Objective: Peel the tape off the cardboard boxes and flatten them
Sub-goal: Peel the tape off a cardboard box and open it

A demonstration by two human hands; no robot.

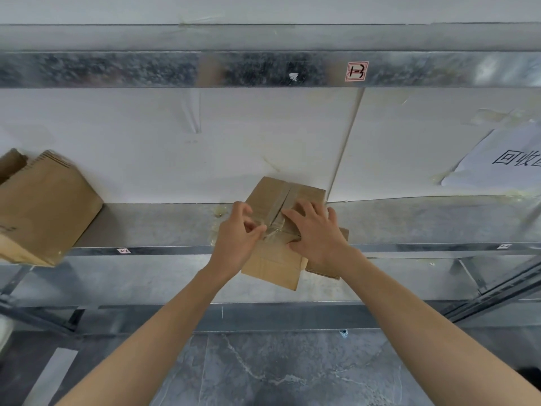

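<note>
A small brown cardboard box [304, 194] sits on the metal shelf [152, 227], its near side hanging over the front edge. Clear tape [280, 206] runs along the seam on top. My left hand [238, 240] pinches the loose, crinkled end of that tape at the near edge of the box. My right hand [317, 232] lies with spread fingers on the box top, just right of the seam, pressing it down. The box's near flaps are partly hidden under both hands.
A larger cardboard box [44, 209] stands tilted at the left end of the shelf. White board lines the back wall, with a printed paper sheet [503, 159] taped at the right. A galvanised beam [263, 68] crosses above. Below lies grey stone floor [278, 370].
</note>
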